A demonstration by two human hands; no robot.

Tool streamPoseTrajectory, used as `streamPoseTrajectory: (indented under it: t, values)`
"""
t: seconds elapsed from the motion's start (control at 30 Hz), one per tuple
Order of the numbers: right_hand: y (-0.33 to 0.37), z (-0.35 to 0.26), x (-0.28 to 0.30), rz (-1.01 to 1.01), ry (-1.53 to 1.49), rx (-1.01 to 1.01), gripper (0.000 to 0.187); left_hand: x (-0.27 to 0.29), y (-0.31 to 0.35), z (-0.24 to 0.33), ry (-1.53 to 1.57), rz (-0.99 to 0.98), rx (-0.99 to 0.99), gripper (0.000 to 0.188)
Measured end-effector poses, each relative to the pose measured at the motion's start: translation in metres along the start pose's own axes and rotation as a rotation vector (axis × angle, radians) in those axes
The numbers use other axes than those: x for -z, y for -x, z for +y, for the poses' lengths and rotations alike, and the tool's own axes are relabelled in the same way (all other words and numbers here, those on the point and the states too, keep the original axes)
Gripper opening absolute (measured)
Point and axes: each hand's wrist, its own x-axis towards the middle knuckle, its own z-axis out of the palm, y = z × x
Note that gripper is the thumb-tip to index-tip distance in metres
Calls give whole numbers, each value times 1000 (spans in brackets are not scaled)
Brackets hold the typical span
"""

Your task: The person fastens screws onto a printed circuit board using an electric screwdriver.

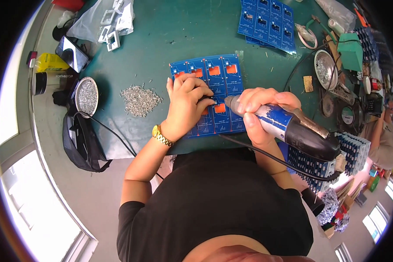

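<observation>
**Operator:** Head view, status of both hands?

**Inspector:** The right hand [260,111] is closed around a soldering iron [292,126] with a blue and black handle. Its tip points left, toward the middle of a blue circuit board panel [218,94] lying flat on the green mat [161,39]. The left hand [187,102] rests on the same panel, fingers curled and pressing down beside the tip. Whether it pinches a small part cannot be told; the fingertips hide that spot.

**Operator:** Hazards at the joint?

**Inspector:** The left fingertips lie just beside the tip of the iron. In my judgement, a slip of either hand could bring skin onto hot metal. If the left hand eased its pressure, the panel could shift under the tip and smear the joint.

**Operator:** The cord?

**Inspector:** The black cord [266,155] runs from the iron's rear across the near table edge, close to the body. A snag there could jerk the iron sideways.

**Operator:** Surroundings?

**Inspector:** A loose pile of small metal pins [139,100] lies near the left wrist, and a round tin of more pins [87,96] stands further left. A sweep of the forearm could scatter them. A second blue panel [268,22] lies well apart, at the far edge.
</observation>
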Motion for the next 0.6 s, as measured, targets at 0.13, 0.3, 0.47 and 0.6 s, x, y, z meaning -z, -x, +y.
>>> streamPoseTrajectory:
  t: [0.13,0.3,0.47,0.6]
  values:
    - [3,4,-2,31,-61,41,62,0,0,-4,17,-6,24,11]
    - [3,5,-4,43,-105,-2,63,-7,-1,-7,40,49,-13,6]
    - [2,18,-10,60,-66,31,63,-4,-1,-6,15,35,-6,6]
    - [-9,11,-22,35,-31,-27,60,1,1,-8,-30,14,-68,9]
